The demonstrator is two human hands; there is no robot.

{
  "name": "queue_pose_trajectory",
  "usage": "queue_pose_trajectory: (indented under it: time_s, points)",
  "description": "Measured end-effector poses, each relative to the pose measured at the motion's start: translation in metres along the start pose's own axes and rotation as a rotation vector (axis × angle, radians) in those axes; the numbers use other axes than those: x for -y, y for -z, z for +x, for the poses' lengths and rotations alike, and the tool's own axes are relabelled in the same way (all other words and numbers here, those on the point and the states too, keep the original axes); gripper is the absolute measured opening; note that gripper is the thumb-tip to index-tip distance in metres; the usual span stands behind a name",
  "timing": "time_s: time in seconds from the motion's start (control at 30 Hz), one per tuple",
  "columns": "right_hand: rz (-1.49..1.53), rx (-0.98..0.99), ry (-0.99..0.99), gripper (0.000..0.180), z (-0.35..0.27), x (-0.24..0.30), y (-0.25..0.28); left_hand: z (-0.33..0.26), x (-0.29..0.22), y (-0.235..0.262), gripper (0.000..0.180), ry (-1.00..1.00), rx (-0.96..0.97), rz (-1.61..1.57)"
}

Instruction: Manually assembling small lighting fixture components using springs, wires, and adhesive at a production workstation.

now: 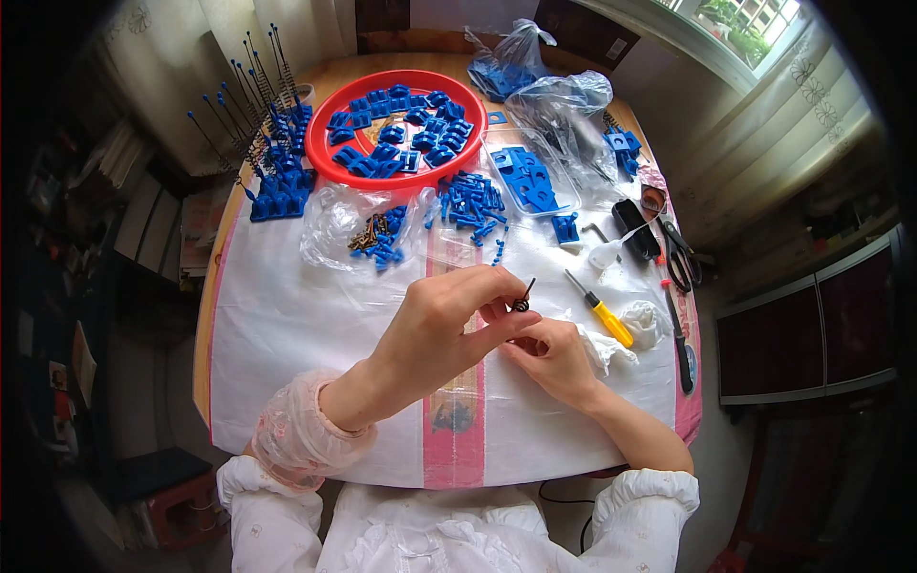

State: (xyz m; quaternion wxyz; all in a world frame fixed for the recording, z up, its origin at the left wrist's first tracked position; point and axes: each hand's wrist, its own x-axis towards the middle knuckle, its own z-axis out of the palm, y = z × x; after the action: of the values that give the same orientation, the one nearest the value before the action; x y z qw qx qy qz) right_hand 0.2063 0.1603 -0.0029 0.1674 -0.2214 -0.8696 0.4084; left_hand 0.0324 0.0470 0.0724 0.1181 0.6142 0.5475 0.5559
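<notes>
Over the middle of the table, my left hand (435, 320) pinches a small dark coil spring (521, 306) between thumb and fingers, a thin dark rod standing up from it. My right hand (562, 361) is closed just below and to the right, its fingertips close to the left thumb. Whatever the right fingers hold is hidden. Beyond the hands lie a heap of small blue plastic pegs (470, 202) and a clear bag (330, 229) with blue pegs and brass-coloured screws. A yellow-handled screwdriver (609, 321) lies right of my right hand, beside crumpled white tissue (642, 327).
A red round tray (318, 143) of blue clips stands at the back. Blue blocks with upright rods and springs (279, 186) fill the far left. A clear box (571, 202) of blue plates, scissors (678, 258), a black case (635, 229) and plastic bags (564, 100) occupy the right.
</notes>
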Motion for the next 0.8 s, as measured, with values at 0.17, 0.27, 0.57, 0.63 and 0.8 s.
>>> queue_pose_trajectory:
  time_s: [0.17, 0.27, 0.57, 0.63, 0.8]
  points:
    - [-0.039, 0.008, 0.007, 0.011, 0.0004, 0.0012, -0.0004, -0.0017, 0.0048, -0.0017, 0.02, -0.026, 0.041, 0.049]
    - [-0.044, -0.001, 0.013, 0.012, 0.0002, 0.0004, -0.0015, -0.0018, 0.0054, -0.0034, 0.02, -0.043, 0.045, 0.068]
    - [-0.044, -0.007, 0.002, 0.011, 0.0001, 0.003, -0.0019, -0.0014, 0.0041, -0.0011, 0.019, -0.017, 0.067, 0.076]
    - [-0.051, -0.005, 0.003, 0.011, -0.0001, 0.0034, -0.0013, -0.0011, 0.0041, -0.0003, 0.019, -0.012, 0.077, 0.076]
    - [-0.045, -0.005, 0.004, 0.011, -0.0002, 0.0014, -0.0027, -0.0023, 0.0048, -0.0004, 0.018, -0.026, 0.103, 0.101]
